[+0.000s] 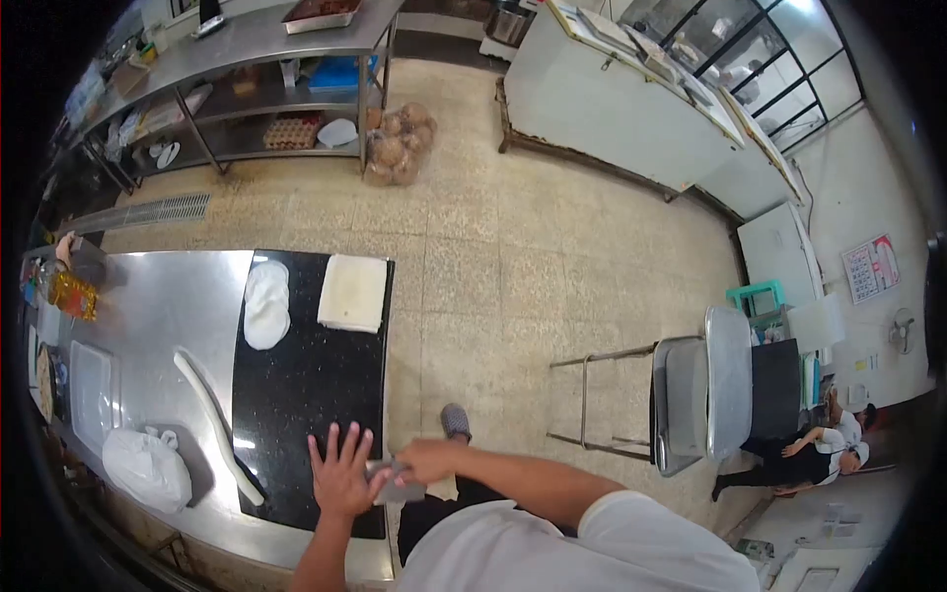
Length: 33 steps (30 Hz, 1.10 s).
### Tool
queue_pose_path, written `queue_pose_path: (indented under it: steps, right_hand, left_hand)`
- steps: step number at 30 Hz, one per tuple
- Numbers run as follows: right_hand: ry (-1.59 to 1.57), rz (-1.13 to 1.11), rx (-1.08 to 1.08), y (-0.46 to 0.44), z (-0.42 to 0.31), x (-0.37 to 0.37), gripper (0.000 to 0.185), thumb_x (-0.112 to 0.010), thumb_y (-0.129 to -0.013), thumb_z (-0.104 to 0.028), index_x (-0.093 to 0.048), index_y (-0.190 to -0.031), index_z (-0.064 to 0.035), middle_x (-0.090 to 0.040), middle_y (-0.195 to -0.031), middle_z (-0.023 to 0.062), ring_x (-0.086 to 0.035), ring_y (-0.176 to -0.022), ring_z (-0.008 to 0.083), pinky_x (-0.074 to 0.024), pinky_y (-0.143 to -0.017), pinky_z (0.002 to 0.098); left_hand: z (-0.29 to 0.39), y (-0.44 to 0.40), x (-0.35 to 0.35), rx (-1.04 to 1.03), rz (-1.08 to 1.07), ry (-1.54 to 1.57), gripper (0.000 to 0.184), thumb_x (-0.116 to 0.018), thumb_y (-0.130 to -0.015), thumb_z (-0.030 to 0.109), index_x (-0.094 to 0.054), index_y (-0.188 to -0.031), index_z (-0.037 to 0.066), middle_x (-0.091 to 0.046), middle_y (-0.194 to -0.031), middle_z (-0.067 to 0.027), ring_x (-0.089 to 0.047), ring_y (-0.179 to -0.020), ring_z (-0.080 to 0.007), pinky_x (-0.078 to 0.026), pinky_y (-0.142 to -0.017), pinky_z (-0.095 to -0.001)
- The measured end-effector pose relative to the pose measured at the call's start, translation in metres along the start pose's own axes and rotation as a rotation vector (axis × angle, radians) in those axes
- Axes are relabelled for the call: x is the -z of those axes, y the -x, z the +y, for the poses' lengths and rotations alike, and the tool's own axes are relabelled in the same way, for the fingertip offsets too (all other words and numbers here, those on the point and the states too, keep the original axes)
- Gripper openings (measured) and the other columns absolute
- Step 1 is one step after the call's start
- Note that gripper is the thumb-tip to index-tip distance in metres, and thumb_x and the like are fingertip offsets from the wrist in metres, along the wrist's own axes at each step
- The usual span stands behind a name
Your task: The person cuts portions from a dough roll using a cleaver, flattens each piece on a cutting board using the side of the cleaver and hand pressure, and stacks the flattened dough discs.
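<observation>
My left hand lies with its fingers spread on the black slab, near the slab's right edge. Close beside its thumb, my right hand is closed round a flat scraper, which is slightly blurred. Left of my left hand, a long white dough rope runs from the steel table onto the slab's edge. At the slab's far end are a white dough piece and a stack of pale square sheets.
A white bag, a clear tray and an oil bottle stand on the left. A trolley with metal trays is at the right, with people behind it. Shelving stands beyond.
</observation>
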State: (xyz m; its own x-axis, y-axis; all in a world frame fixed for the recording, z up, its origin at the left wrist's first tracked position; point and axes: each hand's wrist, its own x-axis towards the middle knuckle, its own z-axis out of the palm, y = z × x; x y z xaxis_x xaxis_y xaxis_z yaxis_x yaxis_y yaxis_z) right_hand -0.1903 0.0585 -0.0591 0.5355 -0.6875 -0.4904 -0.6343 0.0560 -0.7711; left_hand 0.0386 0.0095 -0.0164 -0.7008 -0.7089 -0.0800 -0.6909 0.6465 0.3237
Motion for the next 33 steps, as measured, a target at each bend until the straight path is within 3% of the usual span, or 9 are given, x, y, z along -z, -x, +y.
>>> queue_pose_path:
  steps: [4,7,8,11,13,20,25,27,33]
  right_hand:
    - [0.081,0.019,0.011,-0.032,-0.006,0.057,0.065,-0.066,-0.091,-0.060,-0.070,-0.103,0.0039,-0.072,-0.101,0.0284,-0.070,-0.098,0.0462,-0.0541,-0.087,0.0535]
    - [0.071,0.113,0.021,-0.011,-0.007,0.030,0.069,-0.067,-0.090,-0.063,-0.068,-0.107,0.0040,-0.072,-0.099,0.0288,-0.070,-0.098,0.0456,-0.0549,-0.088,0.0523]
    - [0.054,0.038,-0.005,0.010,-0.014,0.021,0.068,-0.069,-0.088,-0.061,-0.068,-0.108,0.0038,-0.072,-0.099,0.0288,-0.071,-0.098,0.0450,-0.0552,-0.087,0.0521]
    - [-0.101,-0.048,-0.116,0.050,-0.035,-0.007,0.061,-0.078,-0.084,-0.054,-0.068,-0.106,0.0018,-0.072,-0.097,0.0285,-0.072,-0.097,0.0439,-0.0561,-0.085,0.0518]
    - [0.007,-0.025,-0.245,0.040,-0.036,-0.005,0.058,-0.077,-0.085,-0.051,-0.070,-0.117,-0.0033,-0.076,-0.096,0.0207,-0.072,-0.095,0.0430,-0.0533,-0.093,0.0509]
    - [0.129,0.060,-0.287,-0.021,-0.042,0.069,0.063,-0.079,-0.080,-0.055,-0.068,-0.107,0.0014,-0.074,-0.100,0.0261,-0.072,-0.096,0.0433,-0.0561,-0.085,0.0505]
    - [-0.026,0.014,-0.198,0.043,-0.022,-0.018,0.068,-0.084,-0.078,-0.048,-0.061,-0.118,0.0025,-0.072,-0.102,0.0291,-0.071,-0.100,0.0447,-0.0566,-0.085,0.0525]
    - [0.091,0.117,-0.341,0.049,-0.046,-0.022,0.067,-0.086,-0.077,-0.044,-0.060,-0.118,0.0017,-0.072,-0.103,0.0292,-0.071,-0.101,0.0449,-0.0569,-0.086,0.0532]
    - [0.210,0.089,-0.333,-0.015,-0.066,0.057,0.062,-0.085,-0.079,-0.041,-0.059,-0.114,0.0021,-0.072,-0.103,0.0303,-0.072,-0.098,0.0462,-0.0570,-0.085,0.0546]
  left_hand:
    - [-0.024,-0.037,0.006,0.050,0.044,-0.079,0.075,-0.055,-0.095,0.064,-0.050,-0.155,0.019,-0.037,-0.165,-0.0151,-0.030,-0.155,-0.0379,-0.010,-0.122,-0.0707]
    - [-0.021,-0.032,0.005,-0.073,0.085,-0.148,0.072,-0.056,-0.095,0.063,-0.051,-0.154,0.022,-0.036,-0.167,-0.0131,-0.023,-0.157,-0.0401,-0.006,-0.122,-0.0702]
    - [-0.008,-0.023,0.018,-0.100,-0.136,-0.064,0.073,-0.058,-0.094,0.064,-0.054,-0.152,0.021,-0.032,-0.168,-0.0142,-0.013,-0.160,-0.0374,-0.004,-0.123,-0.0689]
    - [0.004,0.022,-0.020,-0.238,-0.043,0.130,0.072,-0.058,-0.091,0.066,-0.058,-0.149,0.023,-0.045,-0.162,-0.0082,-0.025,-0.157,-0.0378,-0.012,-0.123,-0.0689]
    - [-0.005,0.006,-0.012,-0.330,-0.060,-0.034,0.070,-0.058,-0.092,0.066,-0.058,-0.148,0.023,-0.050,-0.158,-0.0045,-0.032,-0.155,-0.0349,-0.014,-0.123,-0.0688]
    - [-0.061,-0.073,0.012,-0.289,0.045,-0.079,0.067,-0.054,-0.097,0.062,-0.055,-0.150,0.022,-0.048,-0.160,-0.0037,-0.032,-0.155,-0.0308,-0.012,-0.124,-0.0682]
    - [-0.012,-0.005,-0.008,-0.248,-0.086,-0.003,0.065,-0.054,-0.096,0.064,-0.061,-0.146,0.023,-0.049,-0.159,-0.0050,-0.032,-0.154,-0.0363,-0.015,-0.125,-0.0654]
    - [-0.011,-0.005,-0.024,-0.366,-0.005,0.106,0.066,-0.056,-0.094,0.066,-0.063,-0.144,0.022,-0.052,-0.156,-0.0054,-0.035,-0.153,-0.0355,-0.016,-0.124,-0.0664]
    - [-0.060,-0.067,0.016,-0.279,0.113,-0.072,0.069,-0.058,-0.093,0.063,-0.060,-0.146,0.019,-0.053,-0.154,-0.0062,-0.038,-0.151,-0.0345,-0.017,-0.125,-0.0639]
